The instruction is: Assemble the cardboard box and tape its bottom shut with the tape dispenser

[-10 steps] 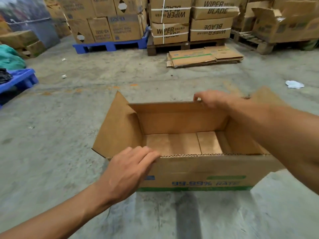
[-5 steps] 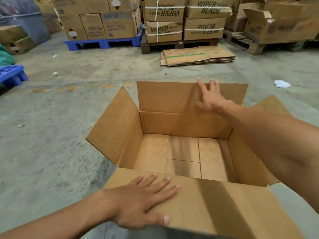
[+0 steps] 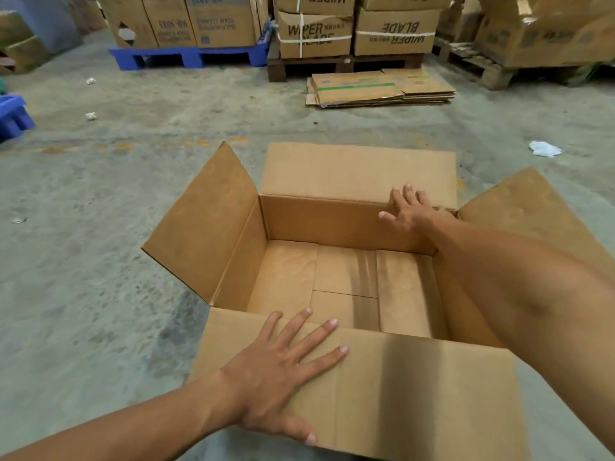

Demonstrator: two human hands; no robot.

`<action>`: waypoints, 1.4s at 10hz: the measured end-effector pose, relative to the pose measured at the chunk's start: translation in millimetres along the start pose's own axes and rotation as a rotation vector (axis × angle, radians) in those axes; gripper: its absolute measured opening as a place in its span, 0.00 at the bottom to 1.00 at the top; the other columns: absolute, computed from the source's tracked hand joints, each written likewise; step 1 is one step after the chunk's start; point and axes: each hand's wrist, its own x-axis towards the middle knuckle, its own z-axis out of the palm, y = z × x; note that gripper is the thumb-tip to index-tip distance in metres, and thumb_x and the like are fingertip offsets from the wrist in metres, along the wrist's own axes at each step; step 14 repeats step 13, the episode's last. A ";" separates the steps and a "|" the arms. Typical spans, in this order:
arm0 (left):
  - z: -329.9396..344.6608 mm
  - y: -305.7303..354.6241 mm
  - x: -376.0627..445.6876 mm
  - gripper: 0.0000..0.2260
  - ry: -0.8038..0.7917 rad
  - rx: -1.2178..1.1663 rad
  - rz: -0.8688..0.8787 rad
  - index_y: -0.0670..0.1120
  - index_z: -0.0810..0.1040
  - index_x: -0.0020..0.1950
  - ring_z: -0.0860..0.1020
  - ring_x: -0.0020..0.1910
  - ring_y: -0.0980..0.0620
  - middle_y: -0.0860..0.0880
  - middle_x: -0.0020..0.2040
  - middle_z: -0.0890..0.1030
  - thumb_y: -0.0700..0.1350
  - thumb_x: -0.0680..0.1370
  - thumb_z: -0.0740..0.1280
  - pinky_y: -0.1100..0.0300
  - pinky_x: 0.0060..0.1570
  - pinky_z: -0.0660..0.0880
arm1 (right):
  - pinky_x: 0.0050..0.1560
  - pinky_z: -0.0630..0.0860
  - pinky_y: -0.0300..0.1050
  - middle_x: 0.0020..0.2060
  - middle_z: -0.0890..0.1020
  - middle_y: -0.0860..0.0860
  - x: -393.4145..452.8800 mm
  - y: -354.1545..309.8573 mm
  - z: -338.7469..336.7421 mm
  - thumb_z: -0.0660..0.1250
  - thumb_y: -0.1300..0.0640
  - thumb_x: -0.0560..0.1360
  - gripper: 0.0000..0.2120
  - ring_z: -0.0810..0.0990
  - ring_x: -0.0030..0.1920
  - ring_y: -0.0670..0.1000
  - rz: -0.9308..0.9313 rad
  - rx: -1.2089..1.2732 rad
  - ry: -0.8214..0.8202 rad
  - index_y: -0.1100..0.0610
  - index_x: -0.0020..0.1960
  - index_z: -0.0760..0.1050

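Both long flaps have swung further outward since a moment ago: the far flap (image 3: 357, 173), which stood nearly upright, now leans well away from the person, and the right hand (image 3: 407, 211) has slid down it to the fold line. That hand lies flat with fingers straight and spread, fingertips on the far flap and thumb reaching along the top edge of the far wall; it grips nothing. The left hand (image 3: 283, 367) has stayed on the near flap (image 3: 399, 390), palm down, fingers splayed wide and pressing the cardboard outward, holding nothing either.

The cardboard box (image 3: 332, 224) sits upright on the concrete floor (image 3: 83, 277) right in front of the person, mouth open, its left side flap (image 3: 203, 224) angled up and out, the right one (image 3: 532, 207) partly behind the right forearm. Inside, the bottom flaps (image 3: 346, 281) lie folded flat, meeting along seams (whether tape runs underneath I cannot tell from here).

Further back lies a stack of flattened cartons (image 3: 379, 88), and behind it a wooden pallet (image 3: 342, 64) and a blue pallet (image 3: 189, 56) loaded with printed boxes. A crumpled white scrap (image 3: 544, 149) rests off to the right.
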 end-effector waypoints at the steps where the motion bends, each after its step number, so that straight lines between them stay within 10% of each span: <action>1: 0.3 0.4 -0.5 0.44 0.034 -0.012 -0.016 0.61 0.31 0.77 0.39 0.78 0.36 0.48 0.79 0.31 0.77 0.72 0.52 0.32 0.71 0.42 | 0.74 0.45 0.66 0.78 0.35 0.52 5.2 -1.1 1.1 0.51 0.31 0.76 0.41 0.36 0.77 0.60 -0.032 0.046 -0.016 0.49 0.79 0.37; 3: -24.0 -0.2 18.3 0.34 0.109 -0.191 -0.150 0.63 0.42 0.79 0.69 0.63 0.45 0.49 0.72 0.66 0.73 0.76 0.43 0.45 0.64 0.61 | 0.74 0.49 0.66 0.78 0.38 0.53 -3.9 -4.2 9.9 0.54 0.36 0.78 0.37 0.38 0.77 0.60 -0.060 0.108 0.082 0.51 0.79 0.44; 5: -23.2 -2.7 35.7 0.36 -0.027 -0.250 -0.299 0.55 0.65 0.71 0.75 0.58 0.43 0.46 0.63 0.77 0.75 0.73 0.43 0.45 0.59 0.68 | 0.74 0.48 0.64 0.79 0.39 0.53 -16.4 0.7 12.9 0.53 0.36 0.79 0.37 0.39 0.78 0.60 -0.058 0.155 0.073 0.50 0.79 0.42; 10: 10.6 -3.3 -46.5 0.34 0.014 -0.214 -0.576 0.53 0.66 0.63 0.74 0.55 0.44 0.46 0.59 0.76 0.76 0.73 0.41 0.45 0.57 0.68 | 0.76 0.44 0.57 0.78 0.40 0.59 -26.7 -130.3 25.9 0.54 0.38 0.79 0.37 0.41 0.77 0.63 -0.310 0.151 0.023 0.54 0.80 0.43; 14: -19.4 -56.8 -29.4 0.27 0.079 -0.689 -0.791 0.51 0.74 0.60 0.76 0.56 0.46 0.46 0.60 0.80 0.69 0.79 0.48 0.51 0.58 0.71 | 0.76 0.50 0.59 0.79 0.49 0.59 -36.0 -126.2 25.0 0.50 0.32 0.77 0.40 0.48 0.78 0.60 -0.333 0.099 -0.068 0.53 0.79 0.44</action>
